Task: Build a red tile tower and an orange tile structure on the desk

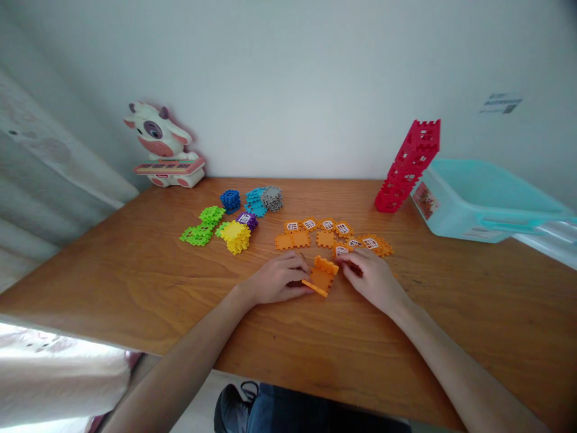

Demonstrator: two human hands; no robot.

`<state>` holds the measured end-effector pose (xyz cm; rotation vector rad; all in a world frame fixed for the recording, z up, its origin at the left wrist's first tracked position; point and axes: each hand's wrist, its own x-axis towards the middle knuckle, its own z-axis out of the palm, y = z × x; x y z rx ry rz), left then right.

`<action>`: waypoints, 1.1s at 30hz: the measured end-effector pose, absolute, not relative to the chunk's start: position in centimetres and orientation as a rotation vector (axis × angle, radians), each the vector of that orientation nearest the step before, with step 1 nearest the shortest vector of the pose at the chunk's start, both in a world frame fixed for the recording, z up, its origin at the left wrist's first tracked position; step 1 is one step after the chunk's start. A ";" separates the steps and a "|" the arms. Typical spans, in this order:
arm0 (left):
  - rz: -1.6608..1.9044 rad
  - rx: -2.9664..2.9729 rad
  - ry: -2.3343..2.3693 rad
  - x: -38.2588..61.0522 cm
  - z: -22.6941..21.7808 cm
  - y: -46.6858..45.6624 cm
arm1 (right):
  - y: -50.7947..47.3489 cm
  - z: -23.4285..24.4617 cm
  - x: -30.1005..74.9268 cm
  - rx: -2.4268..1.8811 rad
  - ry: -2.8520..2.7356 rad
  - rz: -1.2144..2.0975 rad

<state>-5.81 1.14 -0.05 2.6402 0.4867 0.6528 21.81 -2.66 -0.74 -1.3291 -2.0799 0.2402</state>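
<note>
Nearest to me are my left forearm and my right forearm, which reach forward over the wooden table. My left hand and my right hand are on both sides of a folded orange block piece, and this piece lies on the table in front of my body. My left fingers come to its near end, and my right fingers are at its far corner. Both hands are half curled and not wide open, but I cannot tell if they really clench the piece or only touch it. Just behind the folded orange block piece is an arc of orange window panels. Further to its left are lime green blocks, a yellow block stack, a purple window block, a blue block stack, teal blocks and a gray block stack. Behind it on the right stands a tilted red block tower, beside a pale turquoise plastic bin. Far to its left sits a cow-shaped toy keyboard, against the white wall.
</note>
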 end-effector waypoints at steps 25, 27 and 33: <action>0.559 2.626 0.379 -5.1 0.8 0.2 | -3.0 0.3 21.0 -1.507 -1.534 0.394; 0.592 2.639 0.387 -5.3 0.6 0.1 | -2.7 0.8 22.5 -1.519 -1.379 0.426; 0.537 2.699 0.463 -5.4 0.7 0.3 | -2.6 1.7 23.8 -1.482 -1.645 0.137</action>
